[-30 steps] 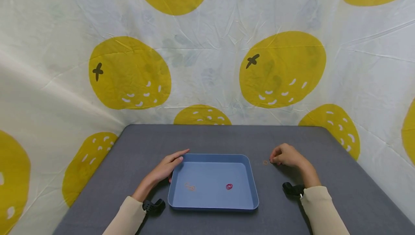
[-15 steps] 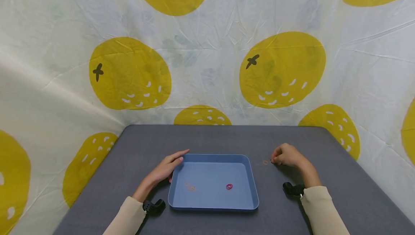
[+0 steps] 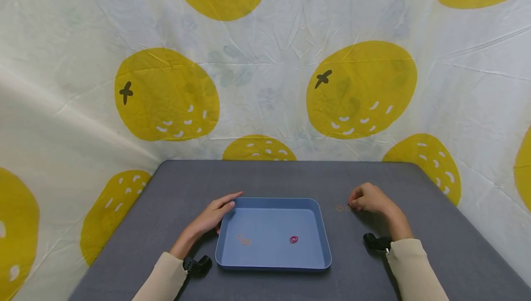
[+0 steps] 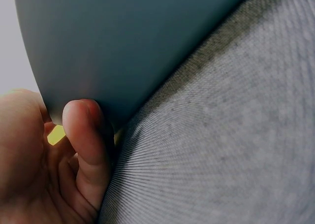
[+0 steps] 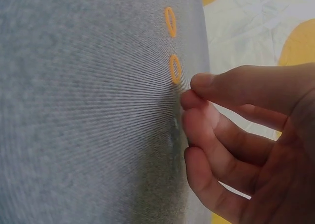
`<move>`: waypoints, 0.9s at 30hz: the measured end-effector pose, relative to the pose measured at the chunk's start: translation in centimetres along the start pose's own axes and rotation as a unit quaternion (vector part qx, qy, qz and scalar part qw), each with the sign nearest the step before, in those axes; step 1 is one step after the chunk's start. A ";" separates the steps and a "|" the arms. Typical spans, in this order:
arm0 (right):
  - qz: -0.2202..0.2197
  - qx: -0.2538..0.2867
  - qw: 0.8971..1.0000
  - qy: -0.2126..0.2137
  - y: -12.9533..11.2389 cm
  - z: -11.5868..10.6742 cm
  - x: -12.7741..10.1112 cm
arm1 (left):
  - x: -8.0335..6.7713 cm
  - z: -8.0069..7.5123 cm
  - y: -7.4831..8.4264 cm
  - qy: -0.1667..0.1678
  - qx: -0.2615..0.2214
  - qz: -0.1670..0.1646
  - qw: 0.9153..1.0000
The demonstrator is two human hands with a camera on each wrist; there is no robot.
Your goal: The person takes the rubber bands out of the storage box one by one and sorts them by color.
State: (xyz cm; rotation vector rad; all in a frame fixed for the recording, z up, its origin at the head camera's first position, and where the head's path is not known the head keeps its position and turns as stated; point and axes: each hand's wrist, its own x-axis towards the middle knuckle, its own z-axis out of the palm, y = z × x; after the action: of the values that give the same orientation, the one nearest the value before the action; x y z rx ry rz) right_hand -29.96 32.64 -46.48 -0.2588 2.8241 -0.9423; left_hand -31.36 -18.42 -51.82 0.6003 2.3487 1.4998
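Note:
A shallow blue tray (image 3: 319, 227) lies in the middle of the grey table (image 3: 269, 179). Inside it are a pair of orange rubber bands (image 3: 243, 239) and a red rubber band (image 3: 293, 239). My left hand (image 3: 220, 209) rests against the tray's far left corner with straight fingers. Its thumb (image 4: 83, 135) presses the tray's outer wall (image 4: 123, 47). Right of the tray, two orange rubber bands (image 3: 344, 208) lie on the cloth, also seen as small ovals (image 5: 174, 69). My right hand (image 3: 353, 206) sits just right of them with curled fingers (image 5: 194, 102) touching the table and holding nothing.
A white cloth with big yellow fruit prints (image 3: 361, 89) hangs around the table on three sides. Black wrist cameras (image 3: 375, 242) sit at both cuffs. Bare grey table runs behind the tray and to the far right.
My right hand has slid slightly to the right, and a second orange band now shows beside the first. The left hand and the tray have stayed put.

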 end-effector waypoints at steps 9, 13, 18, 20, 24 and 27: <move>-0.022 -0.020 0.999 0.018 -0.7 -0.6 -0.1 | 0.1 0.0 0.0 0.001 -0.001 -0.004 1.000; -0.028 -0.023 0.999 0.025 -1.5 -1.1 -0.3 | 0.1 0.0 -0.2 -0.002 -0.001 0.007 1.000; -0.040 -0.030 0.998 0.035 -2.9 -1.5 -0.5 | 0.1 -0.1 -0.2 -0.004 0.000 0.014 1.000; -0.043 -0.033 0.998 0.039 -3.4 -1.6 -0.6 | 0.0 0.0 -0.2 -0.003 0.000 0.014 1.000; -0.049 -0.038 0.997 0.047 -4.5 -2.0 -0.9 | 0.0 -0.1 -0.2 0.000 -0.002 0.012 1.000; -0.056 -0.042 0.996 0.054 -5.3 -2.3 -1.1 | 0.0 -0.1 -0.2 -0.001 -0.003 0.014 1.000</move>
State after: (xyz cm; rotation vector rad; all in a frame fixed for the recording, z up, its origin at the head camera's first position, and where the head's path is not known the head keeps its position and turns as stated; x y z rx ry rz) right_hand -28.72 30.05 -41.36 -0.3925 2.9795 -0.8867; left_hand -31.47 -18.53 -51.97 0.6367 2.3426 1.5164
